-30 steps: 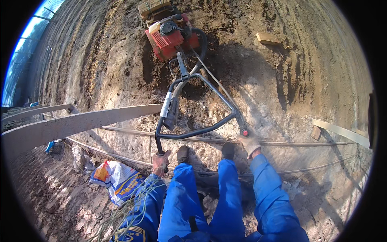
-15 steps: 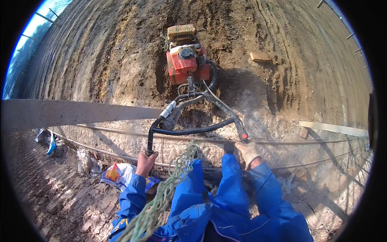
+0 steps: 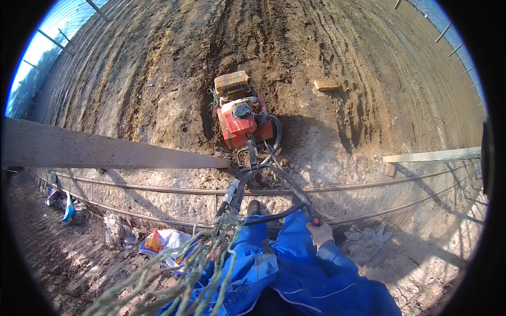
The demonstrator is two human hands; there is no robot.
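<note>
Right hand [image 3: 320, 235] is kept clenched on tiller [image 3: 243, 118] handle [image 3: 295, 199]. Left hand, seen earlier, is now hidden by netting [image 3: 200, 263]; grip cannot be told.

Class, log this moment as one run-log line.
right hand: grips tiller handle | left hand: hidden behind rope | red tiller: on soil

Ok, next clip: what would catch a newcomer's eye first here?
Most striking is the red motor tiller, standing in dark churned soil just above centre. Its black handlebars run back to the person in blue work clothes at the bottom, whose gloved right hand grips the right handle. The left hand is hidden behind a greenish frayed rope, and a long pale beam crosses the left side.
</note>
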